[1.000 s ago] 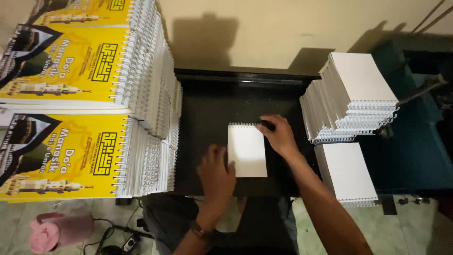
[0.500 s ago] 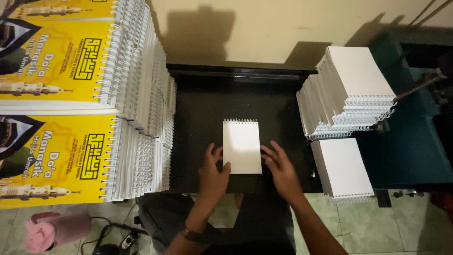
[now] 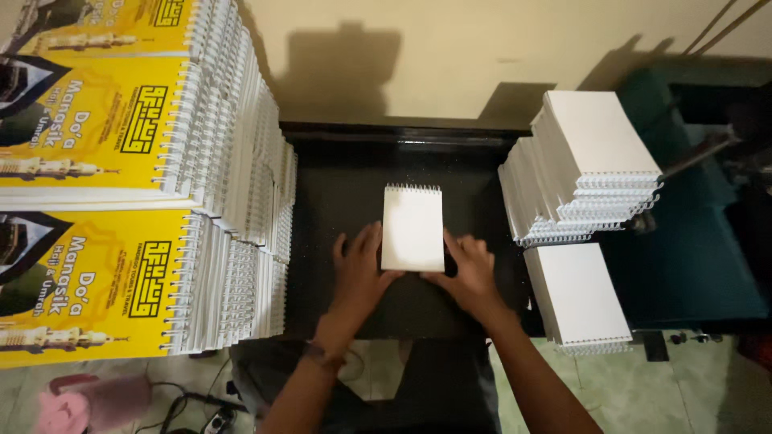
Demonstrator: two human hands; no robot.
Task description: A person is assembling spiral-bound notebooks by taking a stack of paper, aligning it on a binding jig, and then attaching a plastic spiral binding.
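A small white spiral-bound booklet (image 3: 412,227) lies flat on the black work surface (image 3: 338,185), its wire binding at the far edge. My left hand (image 3: 359,269) rests at its lower left corner, fingers spread and touching the edge. At the lower right corner sits my right hand (image 3: 470,269), fingers against the booklet's side and bottom edge. Both hands press flat on the surface beside it.
Tall stacks of yellow-covered spiral booklets (image 3: 104,128) (image 3: 112,285) stand at the left. White spiral booklets are piled at the right (image 3: 591,161), with a lower pile (image 3: 579,293) nearer me. A teal machine (image 3: 691,233) sits far right. A pink object (image 3: 88,398) lies on the floor.
My right hand slid from the booklet's far right corner down to its near right corner. The left hand shifted slightly to the near left corner. The booklet stayed in place.
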